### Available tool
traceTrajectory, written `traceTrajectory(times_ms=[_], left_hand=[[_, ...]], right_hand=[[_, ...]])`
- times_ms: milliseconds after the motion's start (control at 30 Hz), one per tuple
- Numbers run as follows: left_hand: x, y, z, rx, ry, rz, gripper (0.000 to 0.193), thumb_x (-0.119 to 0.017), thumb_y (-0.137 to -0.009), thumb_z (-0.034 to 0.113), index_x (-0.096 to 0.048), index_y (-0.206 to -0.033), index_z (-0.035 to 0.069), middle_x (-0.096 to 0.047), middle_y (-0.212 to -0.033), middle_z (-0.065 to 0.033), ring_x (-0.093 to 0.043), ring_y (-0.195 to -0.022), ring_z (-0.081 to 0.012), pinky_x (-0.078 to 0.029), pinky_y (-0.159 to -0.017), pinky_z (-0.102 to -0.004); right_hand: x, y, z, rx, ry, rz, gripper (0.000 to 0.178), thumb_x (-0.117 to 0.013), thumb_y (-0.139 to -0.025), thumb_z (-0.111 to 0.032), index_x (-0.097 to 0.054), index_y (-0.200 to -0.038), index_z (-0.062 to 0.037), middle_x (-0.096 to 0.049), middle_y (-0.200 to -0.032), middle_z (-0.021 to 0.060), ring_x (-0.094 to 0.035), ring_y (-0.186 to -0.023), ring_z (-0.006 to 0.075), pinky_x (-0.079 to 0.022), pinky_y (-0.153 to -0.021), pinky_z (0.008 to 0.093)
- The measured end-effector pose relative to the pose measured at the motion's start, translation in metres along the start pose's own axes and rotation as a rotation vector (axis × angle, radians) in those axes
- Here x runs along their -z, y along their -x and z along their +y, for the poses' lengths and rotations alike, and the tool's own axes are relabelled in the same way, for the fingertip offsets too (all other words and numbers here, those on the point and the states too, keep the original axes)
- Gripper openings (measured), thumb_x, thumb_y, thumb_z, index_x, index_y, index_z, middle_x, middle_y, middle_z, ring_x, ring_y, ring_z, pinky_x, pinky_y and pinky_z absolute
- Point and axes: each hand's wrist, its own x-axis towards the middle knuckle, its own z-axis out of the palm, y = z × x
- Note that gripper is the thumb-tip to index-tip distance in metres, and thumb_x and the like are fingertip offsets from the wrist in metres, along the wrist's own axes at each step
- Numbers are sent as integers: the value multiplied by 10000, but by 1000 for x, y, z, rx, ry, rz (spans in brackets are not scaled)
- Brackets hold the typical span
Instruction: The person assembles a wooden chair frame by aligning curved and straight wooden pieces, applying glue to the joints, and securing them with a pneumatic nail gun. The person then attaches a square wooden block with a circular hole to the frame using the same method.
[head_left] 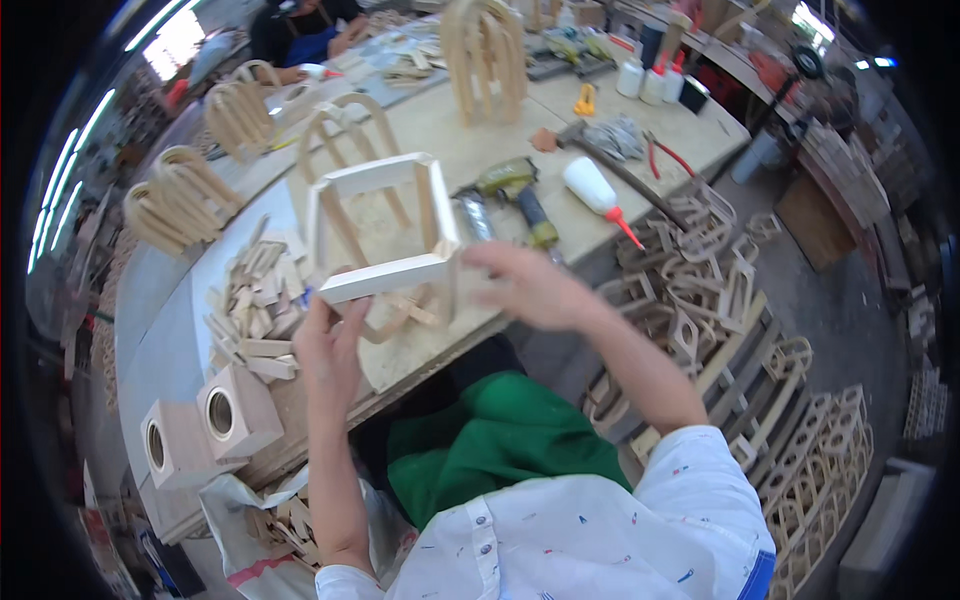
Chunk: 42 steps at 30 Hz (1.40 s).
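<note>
A pale wooden frame (385, 273), squarish on top with bent legs below, stands tilted at the front edge of the workbench. My left hand (332, 345) is closed on its near left corner, fingers and thumb around the front rail. Beside the near right corner is my right hand (525, 285); its fingers are smeared by motion, and I cannot tell whether they touch the wood. A green nail gun (515, 190) lies just beyond the frame on the right. Next to it rests a white glue bottle (590, 186) with a red nozzle.
Short wood offcuts (262, 295) are heaped left of the frame, near two wooden boxes (238, 408) with round holes. A hammer (630, 175), red-handled pliers (668, 155) and bent-wood frames (485, 65) occupy the bench. Wooden parts (700, 280) pile up at right. Another person (305, 30) sits across.
</note>
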Motion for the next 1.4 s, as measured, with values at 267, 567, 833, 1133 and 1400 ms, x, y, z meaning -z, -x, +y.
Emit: traceTrajectory(times_ms=[267, 567, 833, 1133, 1400], left_hand=[[9, 12, 3, 57, 85, -75, 326, -561, -938, 11, -536, -1260, -33, -625, -1162, -169, -596, -1099, -225, -455, -966, -329], [15, 13, 8, 28, 49, -79, 288, -567, -931, 11, -563, -1213, -47, -602, -1197, -146, -581, -1120, -237, -461, -959, -357], [21, -4, 16, -72, -28, -65, 152, -601, -847, -43, -640, -991, -15, -675, -1047, -109, -639, -1012, -210, -503, -846, -326], [17, -19, 30, -134, -173, -131, 162, -615, -867, 22, -642, -1024, -6, -677, -931, -91, -621, -848, -164, -481, -761, -307], [20, -23, 22, -158, -220, -128, 167, -589, -882, 17, -626, -1044, -3, -679, -943, -99, -644, -889, -195, -491, -800, -326]], right_hand=[[155, -20, 152, -536, 520, 332, 712, -748, -750, -451, -558, -1169, 92, -638, -1106, 256, -638, -1011, 342, -497, -868, 398], [141, -50, 224, -628, 390, 162, 578, -805, -651, -358, -658, -1056, 27, -675, -1052, 200, -656, -926, 330, -510, -829, 389], [173, -42, 149, -431, -663, 475, 482, -748, -793, -172, -562, -1205, -5, -634, -1072, 61, -636, -937, 185, -526, -809, 359], [161, -82, -84, 345, -1030, 345, 545, -566, -928, -121, -329, -1398, 19, -443, -1355, 239, -403, -1295, 433, -320, -1075, 619], [93, -100, -135, 382, -1058, 135, 555, -547, -944, -168, -307, -1412, 9, -415, -1394, 235, -327, -1343, 482, -278, -1090, 663]])
